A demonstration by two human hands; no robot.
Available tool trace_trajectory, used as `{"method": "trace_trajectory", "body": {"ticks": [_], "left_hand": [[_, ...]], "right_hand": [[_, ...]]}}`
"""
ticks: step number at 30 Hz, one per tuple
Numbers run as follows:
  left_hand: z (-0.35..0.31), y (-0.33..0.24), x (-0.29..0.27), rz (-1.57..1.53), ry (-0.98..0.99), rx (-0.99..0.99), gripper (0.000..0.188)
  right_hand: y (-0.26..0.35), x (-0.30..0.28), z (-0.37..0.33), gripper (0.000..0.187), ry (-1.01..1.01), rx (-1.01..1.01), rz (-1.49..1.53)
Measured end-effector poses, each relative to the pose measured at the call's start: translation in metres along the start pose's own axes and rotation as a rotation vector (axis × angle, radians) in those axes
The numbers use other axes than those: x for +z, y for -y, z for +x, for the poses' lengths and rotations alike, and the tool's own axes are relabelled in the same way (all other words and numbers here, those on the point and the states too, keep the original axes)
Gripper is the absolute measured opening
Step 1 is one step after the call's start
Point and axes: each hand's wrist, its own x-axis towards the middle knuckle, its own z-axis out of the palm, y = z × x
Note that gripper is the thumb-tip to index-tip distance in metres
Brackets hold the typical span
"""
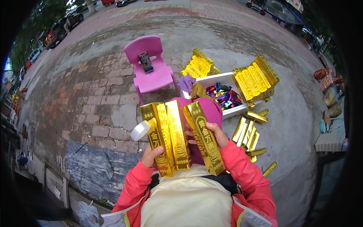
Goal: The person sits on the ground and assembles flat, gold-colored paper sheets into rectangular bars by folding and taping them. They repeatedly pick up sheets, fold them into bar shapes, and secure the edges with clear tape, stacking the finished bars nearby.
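Slick to hold, easy to dent

Your right hand [217, 137] pinched one long, glossy gold, card-like box [205, 140] near the centre of the frame, thumb on its face, fingers at its left edge. Your left hand [152, 156] clasped a matching gold pair [162, 138] just left of that, thumb on the outer face; its other fingers were hidden, so you could not tell their spread. All three looked light and fairly stiff, though the foil skin was probably slippery and the walls likely to crease if squeezed. The long edges, around mid-length, seemed the safest hold. A round white roll [140, 131] showed beside the pair's left edge; toward the upper right, a shallow white tray [232, 112] held coloured foil pieces [224, 94].
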Motion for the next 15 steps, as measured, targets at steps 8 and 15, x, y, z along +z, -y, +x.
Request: {"method": "trace_trajectory", "body": {"ticks": [8, 15], "left_hand": [[0.01, -0.005, -0.004, 0.101, 0.014, 0.052, 0.071], [0.011, 0.002, -0.006, 0.254, 0.036, 0.061, 0.074]], "right_hand": [[0.002, 0.013, -0.011, 0.07, -0.024, 0.076, -0.047], [0.012, 0.032, -0.021, 0.064, 0.046, 0.028, -0.254]]}}
